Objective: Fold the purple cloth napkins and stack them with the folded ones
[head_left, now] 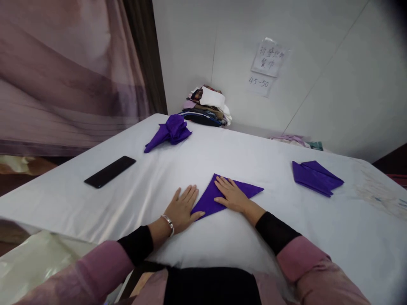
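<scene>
A purple cloth napkin (208, 199), folded into a triangle, lies flat on the white-covered table in front of me. My right hand (231, 194) rests palm down on its middle, fingers spread toward the top corner. My left hand (183, 209) lies flat at the napkin's left corner, with the thumb over the edge and the other fingers on the white cloth. Both hands are open, and the parts of the napkin beneath them are hidden.
On the white tablecloth (254, 237), a bunched purple cloth (170, 132) sits at back left, and a folded purple napkin (316, 178) at right. A black phone (110, 171) lies left. Piled folded clothes (208, 106) stand by the wall, under a handwritten paper sign (269, 57).
</scene>
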Tool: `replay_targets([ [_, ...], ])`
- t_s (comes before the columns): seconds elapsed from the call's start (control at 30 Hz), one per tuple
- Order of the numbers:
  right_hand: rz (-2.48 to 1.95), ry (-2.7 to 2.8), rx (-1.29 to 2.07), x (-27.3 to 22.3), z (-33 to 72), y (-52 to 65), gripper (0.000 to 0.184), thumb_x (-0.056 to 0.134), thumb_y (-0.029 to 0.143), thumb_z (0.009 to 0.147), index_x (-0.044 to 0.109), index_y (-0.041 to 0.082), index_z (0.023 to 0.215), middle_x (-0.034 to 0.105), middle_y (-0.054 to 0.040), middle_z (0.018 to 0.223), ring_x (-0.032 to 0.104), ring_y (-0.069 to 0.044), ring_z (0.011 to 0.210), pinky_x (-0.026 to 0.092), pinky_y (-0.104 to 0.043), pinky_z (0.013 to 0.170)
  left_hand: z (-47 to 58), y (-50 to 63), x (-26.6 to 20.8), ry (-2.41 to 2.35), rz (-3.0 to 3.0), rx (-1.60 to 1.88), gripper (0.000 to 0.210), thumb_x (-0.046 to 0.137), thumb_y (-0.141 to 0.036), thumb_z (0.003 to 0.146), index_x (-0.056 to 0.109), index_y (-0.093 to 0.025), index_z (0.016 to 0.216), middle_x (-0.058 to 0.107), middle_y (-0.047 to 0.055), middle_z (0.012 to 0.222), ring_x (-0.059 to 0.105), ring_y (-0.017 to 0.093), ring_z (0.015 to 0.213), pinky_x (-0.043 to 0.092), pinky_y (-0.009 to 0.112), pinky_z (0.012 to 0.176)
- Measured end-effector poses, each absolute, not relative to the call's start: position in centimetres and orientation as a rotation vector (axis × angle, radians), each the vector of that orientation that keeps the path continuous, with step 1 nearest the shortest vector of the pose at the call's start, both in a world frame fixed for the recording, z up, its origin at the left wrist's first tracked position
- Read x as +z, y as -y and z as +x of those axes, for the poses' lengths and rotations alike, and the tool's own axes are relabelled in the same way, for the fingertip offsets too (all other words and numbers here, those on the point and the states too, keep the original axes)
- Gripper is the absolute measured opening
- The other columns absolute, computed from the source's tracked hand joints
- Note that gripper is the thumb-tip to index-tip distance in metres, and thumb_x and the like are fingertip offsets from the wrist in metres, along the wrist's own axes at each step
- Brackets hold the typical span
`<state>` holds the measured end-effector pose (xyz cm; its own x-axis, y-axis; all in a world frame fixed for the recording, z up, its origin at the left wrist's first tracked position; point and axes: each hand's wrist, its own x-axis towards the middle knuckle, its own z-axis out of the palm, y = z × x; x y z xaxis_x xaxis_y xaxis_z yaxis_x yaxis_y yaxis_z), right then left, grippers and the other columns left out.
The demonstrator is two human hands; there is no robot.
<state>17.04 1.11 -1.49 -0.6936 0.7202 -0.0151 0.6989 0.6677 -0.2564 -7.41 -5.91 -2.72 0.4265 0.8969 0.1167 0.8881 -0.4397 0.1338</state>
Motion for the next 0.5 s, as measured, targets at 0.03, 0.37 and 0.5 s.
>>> replay_targets([
  [0.03, -1.186, 2.792, 0.368, -1.6, 17.1, -1.1, 0.075, 0.026, 0.064, 0.087, 0.015, 0.017, 0.145, 0.013, -0.0094, 0.151, 0.007, -0.023, 0.139, 0.006, -0.043, 0.112, -8.3, 6.4, -2.9, -1.652, 2.624, 0.275, 0.075, 0.028, -0.065, 0.085, 0.03, -0.015, 0.14, 0.031, 0.015, 0.145, 0.026, 0.029, 0.135, 0.014, 0.053, 0.109],
  [0.37, -1.174, 2.808, 0.301, -1.7, 17.0, -1.0, 0.071, 0.029, 0.058, 0.09, 0.021, 0.013, 0.144, 0.015, -0.0116, 0.151, 0.009, -0.023, 0.139, 0.008, -0.045, 0.112, -2.9, 9.2, -0.3, -1.341, 2.737, 0.402, 0.082, 0.032, -0.068, 0.082, 0.023, -0.012, 0.142, 0.026, 0.015, 0.148, 0.018, 0.027, 0.138, 0.012, 0.048, 0.111],
  [0.5, -1.177, 2.811, 0.295, -1.7, 17.0, -1.0, 0.066, 0.032, 0.05, 0.091, 0.019, 0.014, 0.145, 0.015, -0.0111, 0.151, 0.008, -0.022, 0.139, 0.009, -0.044, 0.112, -1.1, 9.2, -0.9, -1.218, 2.713, 0.327, 0.084, 0.03, -0.07, 0.081, 0.023, -0.013, 0.142, 0.025, 0.014, 0.148, 0.016, 0.027, 0.138, 0.013, 0.047, 0.111],
])
